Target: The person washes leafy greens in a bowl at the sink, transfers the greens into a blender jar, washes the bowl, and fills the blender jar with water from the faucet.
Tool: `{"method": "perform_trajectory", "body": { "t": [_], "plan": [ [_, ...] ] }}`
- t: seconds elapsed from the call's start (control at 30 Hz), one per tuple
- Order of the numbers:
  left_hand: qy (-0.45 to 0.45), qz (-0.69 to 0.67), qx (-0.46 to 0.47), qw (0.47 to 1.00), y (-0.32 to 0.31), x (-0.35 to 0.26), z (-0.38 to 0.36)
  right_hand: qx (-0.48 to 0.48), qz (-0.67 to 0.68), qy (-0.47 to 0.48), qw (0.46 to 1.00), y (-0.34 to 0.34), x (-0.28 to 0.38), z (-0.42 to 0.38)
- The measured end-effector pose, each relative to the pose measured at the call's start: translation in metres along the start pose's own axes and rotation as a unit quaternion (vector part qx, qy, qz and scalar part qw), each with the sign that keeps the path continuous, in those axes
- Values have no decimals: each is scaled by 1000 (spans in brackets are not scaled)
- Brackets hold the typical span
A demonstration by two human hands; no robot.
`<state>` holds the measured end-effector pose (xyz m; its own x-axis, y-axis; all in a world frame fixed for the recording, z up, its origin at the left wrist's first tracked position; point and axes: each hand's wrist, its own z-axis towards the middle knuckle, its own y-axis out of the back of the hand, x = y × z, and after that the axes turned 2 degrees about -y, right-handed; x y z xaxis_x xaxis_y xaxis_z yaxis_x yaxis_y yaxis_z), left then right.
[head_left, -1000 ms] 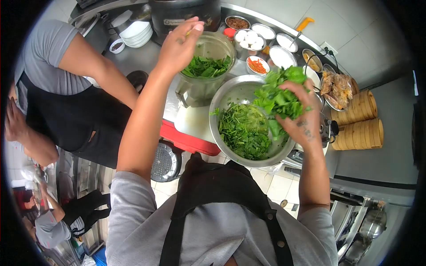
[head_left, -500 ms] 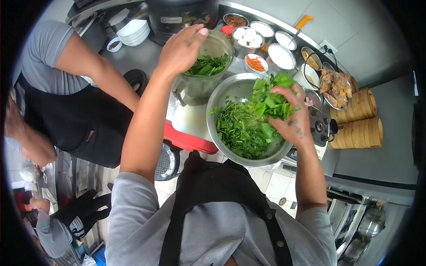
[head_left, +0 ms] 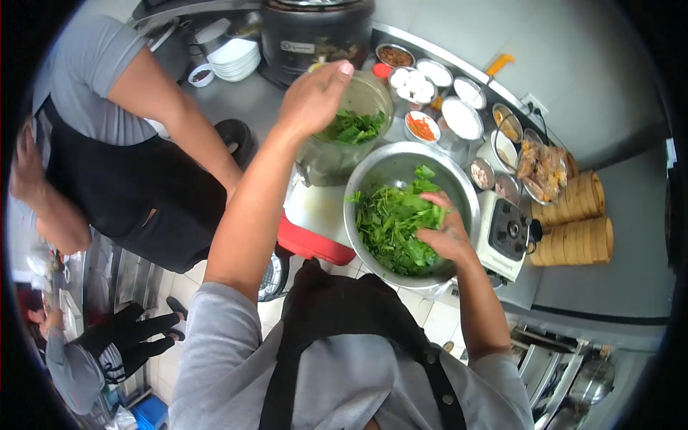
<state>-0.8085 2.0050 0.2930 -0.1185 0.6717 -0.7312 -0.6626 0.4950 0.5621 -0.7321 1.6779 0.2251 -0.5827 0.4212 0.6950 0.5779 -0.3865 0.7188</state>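
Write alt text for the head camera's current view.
A person's right hand is on leafy greens in a metal bowl; the left hand is by a clear container of more greens. Bamboo steamers sit at right.

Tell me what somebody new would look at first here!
Probably the big metal bowl of green leaves in front of the person, with the right hand among them. Then the see-through container beyond it, to the left, with more greens inside and the left hand beside it. The orange handle near the wall stands out too.
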Motion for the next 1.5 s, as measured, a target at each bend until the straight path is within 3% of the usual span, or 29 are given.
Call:
{"method": "perform_trajectory", "body": {
  "t": [0.07, 0.1, 0.13, 0.23, 0.4, 0.5, 0.6, 0.67, 0.73, 0.87, 0.93, 0.97, 1.0, 1.07, 1.17, 1.3, 1.37, 1.5],
  "plan": [
    [53, -77, 24, 995, -3, 11, 7, -38, 177, -35, 983, 8, -1, 5],
    [62, -127, 9, 990, -3, 14, 10, -49, 246, -105, 962, 20, 22, 6],
    [58, -125, 2, 990, -3, 18, 13, -64, 294, -91, 949, 27, 27, 10],
    [47, -295, 22, 954, 0, 24, 17, -58, 353, -52, 932, 57, 70, 42],
    [85, -388, 4, 918, 6, 22, 22, -42, 269, 103, 957, 72, 155, 114],
    [108, -458, -18, 882, 8, 17, 21, -83, 191, 141, 968, 36, 157, 168],
    [103, -405, -13, 908, 11, 19, 19, -66, -21, 232, 970, 0, 147, 193],
    [88, -411, -34, 907, 1, 27, 23, 4, -160, 236, 958, -14, 138, 195],
    [65, -336, -31, 939, -1, 26, 18, 34, -233, 255, 938, -7, 147, 189],
    [82, -269, -32, 959, 8, 8, 7, 83, -263, 216, 937, 23, 183, 186],
    [68, -207, -33, 975, 10, 4, 4, 166, -256, 245, 920, 25, 179, 196],
    [68, -198, -31, 977, 12, 0, 2, 193, -310, 283, 887, 17, 164, 207],
    [68, -190, -27, 979, 13, -2, 1, 194, -310, 282, 887, 7, 155, 216],
    [50, -173, -35, 983, 11, -2, 0, 366, -369, 205, 829, -9, 151, 229],
    [-32, -93, -72, 993, 2, 4, -1, 415, -417, 191, 786, -20, 161, 230],
    [-35, -120, -82, 989, 5, -1, -1, 437, -383, 161, 798, -29, 144, 239],
    [-44, -132, -93, 986, 10, -1, 0, 443, -275, 145, 841, -32, 142, 242],
    [-63, -140, -112, 982, 5, 11, 5, 457, -214, 123, 855, -36, 161, 241]
  ]
}}
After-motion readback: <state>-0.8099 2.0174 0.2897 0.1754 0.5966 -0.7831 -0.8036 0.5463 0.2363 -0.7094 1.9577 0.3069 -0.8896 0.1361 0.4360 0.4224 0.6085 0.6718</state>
